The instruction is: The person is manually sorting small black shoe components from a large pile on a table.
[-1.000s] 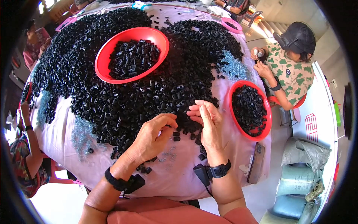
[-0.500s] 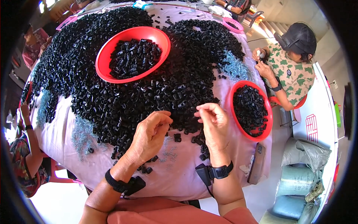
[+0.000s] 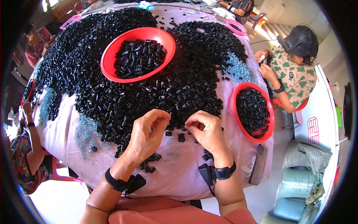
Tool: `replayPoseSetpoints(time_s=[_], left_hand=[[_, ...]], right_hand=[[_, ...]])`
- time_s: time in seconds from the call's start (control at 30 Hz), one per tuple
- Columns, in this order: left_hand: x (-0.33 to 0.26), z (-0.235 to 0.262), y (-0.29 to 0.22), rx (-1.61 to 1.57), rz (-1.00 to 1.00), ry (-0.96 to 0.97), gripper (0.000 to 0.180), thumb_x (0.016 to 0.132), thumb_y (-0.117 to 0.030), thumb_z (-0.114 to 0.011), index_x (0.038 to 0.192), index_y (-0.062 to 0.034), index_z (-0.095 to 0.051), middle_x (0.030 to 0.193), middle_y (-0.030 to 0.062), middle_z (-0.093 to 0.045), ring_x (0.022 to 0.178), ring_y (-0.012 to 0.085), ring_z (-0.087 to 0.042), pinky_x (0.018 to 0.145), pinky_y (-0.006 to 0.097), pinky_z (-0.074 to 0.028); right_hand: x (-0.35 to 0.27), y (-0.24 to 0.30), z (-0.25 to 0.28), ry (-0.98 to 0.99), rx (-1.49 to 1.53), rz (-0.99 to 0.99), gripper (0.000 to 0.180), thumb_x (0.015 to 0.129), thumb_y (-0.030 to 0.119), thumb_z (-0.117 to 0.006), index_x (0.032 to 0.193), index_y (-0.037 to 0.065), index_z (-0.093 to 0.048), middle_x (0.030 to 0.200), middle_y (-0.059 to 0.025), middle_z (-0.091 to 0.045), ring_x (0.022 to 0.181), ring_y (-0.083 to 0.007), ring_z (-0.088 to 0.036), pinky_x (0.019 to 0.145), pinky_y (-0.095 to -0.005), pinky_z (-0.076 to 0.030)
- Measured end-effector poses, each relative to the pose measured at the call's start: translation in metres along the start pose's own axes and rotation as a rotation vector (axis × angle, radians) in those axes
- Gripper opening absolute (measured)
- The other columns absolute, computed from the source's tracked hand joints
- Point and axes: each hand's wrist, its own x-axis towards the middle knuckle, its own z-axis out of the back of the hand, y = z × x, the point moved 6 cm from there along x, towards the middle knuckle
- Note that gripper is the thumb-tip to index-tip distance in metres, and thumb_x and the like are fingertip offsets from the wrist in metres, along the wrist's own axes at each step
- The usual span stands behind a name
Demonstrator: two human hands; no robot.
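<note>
My left hand is closed, thumb and index fingertips together above the near edge of a heap of small hollow black plastic pieces. A tiny shiny bit shows in its curled fingers, too small to name. To its right, my right hand pinches with thumb and index finger, apart from the left; anything between those fingertips is hidden. Several loose black pieces lie on the cloth between my hands. Below them are scattered small silvery springs, with a larger pile of springs to the left.
A red bowl of black pieces rests on the heap; another red bowl stands at the right. A phone lies on the pink cloth nearby. A person in a black cap works at right; others sit around the table.
My right hand has moved left and slightly nearer to me, closer to my left hand, its fingers curling more. The left hand stays nearly in place. The whole view has shifted slightly.
</note>
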Motion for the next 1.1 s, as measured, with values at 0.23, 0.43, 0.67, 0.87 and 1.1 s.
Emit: replayPoseSetpoints(time_s=[0.23, 0.43, 0.67, 0.87, 1.1], left_hand=[[0.001, 0.001, -0.003, 0.0, -0.027, 0.004, 0.013, 0.098, -0.002, -0.058, 0.108, 0.0017, -0.066, 0.095, 0.0042, -0.07, 0.088, 0.0083, -0.064, 0.077, 0.024, -0.052], [0.001, 0.001, -0.007, 0.023, -0.012, 0.022, 0.013, 0.098, -0.002, -0.058, 0.107, 0.0022, -0.066, 0.094, 0.0042, -0.07, 0.087, 0.0088, -0.065, 0.076, 0.025, -0.052], [0.0, -0.001, -0.01, 0.046, -0.087, 0.012, 0.013, 0.096, -0.001, -0.06, 0.107, 0.0017, -0.067, 0.092, 0.0047, -0.071, 0.083, 0.0084, -0.065, 0.074, 0.025, -0.052], [0.001, -0.001, -0.011, 0.033, -0.029, 0.022, 0.014, 0.095, 0.0, -0.06, 0.107, 0.0022, -0.067, 0.091, 0.006, -0.071, 0.085, 0.0099, -0.066, 0.075, 0.026, -0.053], [-0.001, -0.005, -0.016, 0.099, -0.043, 0.16, 0.012, 0.097, -0.002, -0.059, 0.104, 0.003, -0.067, 0.091, 0.0088, -0.073, 0.085, 0.0144, -0.071, 0.075, 0.029, -0.056]], right_hand=[[-0.004, 0.005, -0.014, 0.243, -0.192, 0.181, 0.015, 0.068, 0.006, -0.082, 0.081, 0.008, -0.075, 0.09, -0.0046, -0.066, 0.088, -0.0259, -0.065, 0.079, -0.0387, -0.053], [-0.006, 0.012, -0.018, 0.325, -0.293, 0.259, 0.026, 0.063, 0.004, -0.083, 0.088, 0.006, -0.076, 0.092, -0.0067, -0.065, 0.09, -0.0293, -0.064, 0.083, -0.0411, -0.05], [-0.009, 0.018, -0.018, 0.359, -0.302, 0.256, 0.027, 0.062, 0.004, -0.084, 0.088, 0.006, -0.076, 0.103, -0.0075, -0.065, 0.095, -0.0295, -0.063, 0.084, -0.0414, -0.05], [-0.013, 0.019, -0.017, 0.319, -0.368, 0.234, 0.026, 0.063, 0.004, -0.083, 0.088, 0.007, -0.076, 0.119, -0.0071, -0.061, 0.103, -0.0287, -0.061, 0.091, -0.0414, -0.047], [-0.013, 0.015, -0.018, 0.342, -0.396, 0.195, 0.018, 0.067, 0.006, -0.081, 0.083, 0.008, -0.073, 0.119, -0.0059, -0.059, 0.105, -0.0255, -0.059, 0.094, -0.0408, -0.044]])
